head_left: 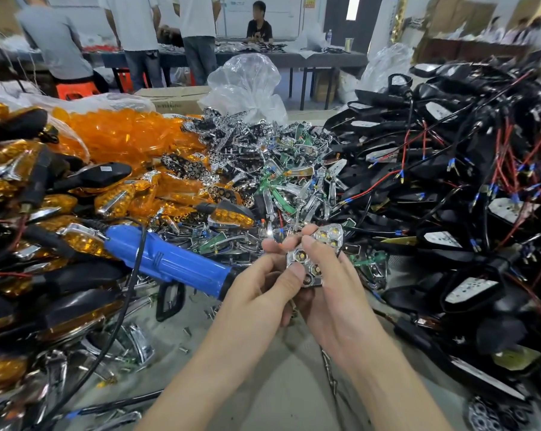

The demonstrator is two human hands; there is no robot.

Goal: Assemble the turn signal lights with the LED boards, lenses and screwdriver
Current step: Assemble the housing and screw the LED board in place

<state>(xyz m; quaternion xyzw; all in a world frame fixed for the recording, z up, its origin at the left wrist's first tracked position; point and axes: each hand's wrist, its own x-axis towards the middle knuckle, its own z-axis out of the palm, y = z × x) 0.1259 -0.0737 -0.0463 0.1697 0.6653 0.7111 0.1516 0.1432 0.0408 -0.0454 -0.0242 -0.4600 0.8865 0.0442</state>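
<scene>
Both my hands hold one chrome reflector piece with LED cups above the table's middle. My left hand pinches its lower left edge with thumb and fingers. My right hand grips it from the right, the thumb lying across its face. A blue electric screwdriver lies on the table just left of my hands, its cord looping toward me. Orange lenses are heaped at the back left. Green LED boards and chrome reflectors pile up in the middle.
Black housings with red and black wires fill the right side. Finished amber signal lights stack on the left. Loose screws scatter on the grey table near my forearms. Several people stand and sit at tables behind.
</scene>
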